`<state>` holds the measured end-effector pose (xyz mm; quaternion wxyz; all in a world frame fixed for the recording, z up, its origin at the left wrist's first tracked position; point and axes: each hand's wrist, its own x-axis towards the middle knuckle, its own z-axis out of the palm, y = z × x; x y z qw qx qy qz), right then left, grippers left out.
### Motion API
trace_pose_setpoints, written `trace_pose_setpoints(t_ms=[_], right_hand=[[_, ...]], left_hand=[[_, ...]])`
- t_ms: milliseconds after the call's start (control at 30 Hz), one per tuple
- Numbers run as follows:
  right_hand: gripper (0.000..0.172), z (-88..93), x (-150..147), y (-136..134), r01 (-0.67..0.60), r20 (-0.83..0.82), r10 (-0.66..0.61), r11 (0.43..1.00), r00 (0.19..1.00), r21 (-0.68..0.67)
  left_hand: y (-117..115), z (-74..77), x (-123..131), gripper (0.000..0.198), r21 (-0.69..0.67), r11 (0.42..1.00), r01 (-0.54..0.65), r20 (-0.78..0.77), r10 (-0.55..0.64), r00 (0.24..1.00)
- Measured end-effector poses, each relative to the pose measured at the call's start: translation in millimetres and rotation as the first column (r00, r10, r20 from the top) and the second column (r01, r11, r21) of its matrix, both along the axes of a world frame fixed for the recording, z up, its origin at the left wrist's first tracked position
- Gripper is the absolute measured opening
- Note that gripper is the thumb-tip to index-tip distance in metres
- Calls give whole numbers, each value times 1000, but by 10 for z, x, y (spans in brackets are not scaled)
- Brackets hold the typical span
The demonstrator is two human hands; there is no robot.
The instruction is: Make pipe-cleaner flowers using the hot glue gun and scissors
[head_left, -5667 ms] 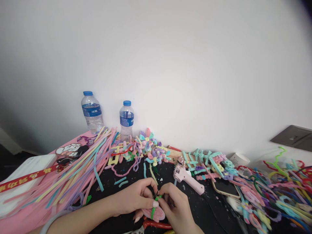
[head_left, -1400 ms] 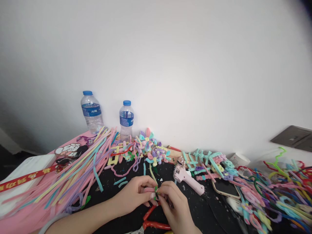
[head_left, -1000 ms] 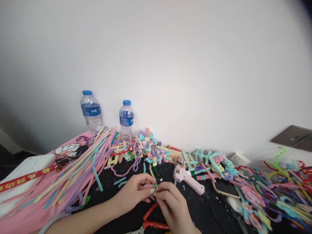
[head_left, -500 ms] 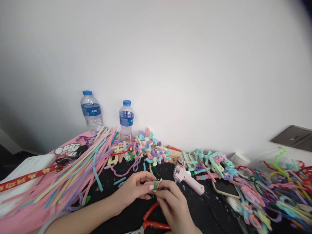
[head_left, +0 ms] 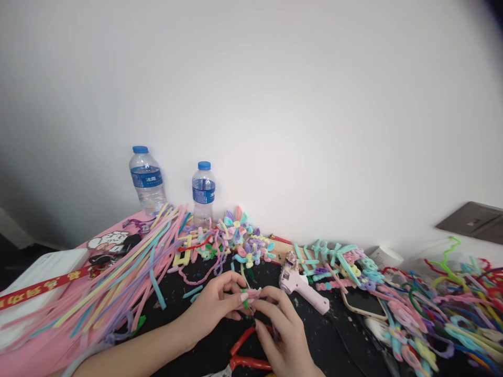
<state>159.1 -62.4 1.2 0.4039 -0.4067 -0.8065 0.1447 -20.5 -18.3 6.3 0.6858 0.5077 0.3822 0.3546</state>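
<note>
My left hand [head_left: 214,307] pinches a small pink pipe-cleaner piece [head_left: 251,293] with a green strand wound round it, just above the black mat [head_left: 326,340]. Close beside it on the right, my right hand [head_left: 281,327] has its fingers curled and its fingertips at the green strand. Red-handled pliers [head_left: 245,351] lie on the mat right under both hands. A pink glue gun [head_left: 301,285] lies just behind and to the right of my right hand.
Two water bottles [head_left: 147,180] [head_left: 203,192] stand at the wall. Long pastel pipe cleaners [head_left: 118,277] fan over the pink table at left. Finished pipe-cleaner flowers [head_left: 241,238] sit behind the hands. A tangle of coloured shapes [head_left: 432,309] fills the right side. A white box [head_left: 35,277] sits far left.
Both hands have lifted the pink piece up off the mat and away from me, uncovering the red pliers. The right hand has dropped slightly lower in the last half second.
</note>
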Motion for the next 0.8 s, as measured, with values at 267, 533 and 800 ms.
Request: trace_pose_setpoints(t_ms=[267,533,800], right_hand=[[10,-84,-4,29,108,38,-102,969,994,-222],[17,-83,-31,50,142,99,-123,966,987,-215],[12,-81,-28,64,154,133,-126,963,983,-221]], left_hand=[[20,-53,-4,17,189,982,-19,-19,22,1000],[-47,-44,21,17,172,985,17,38,-24,999],[-33,-54,13,17,168,985,36,58,-47,997]])
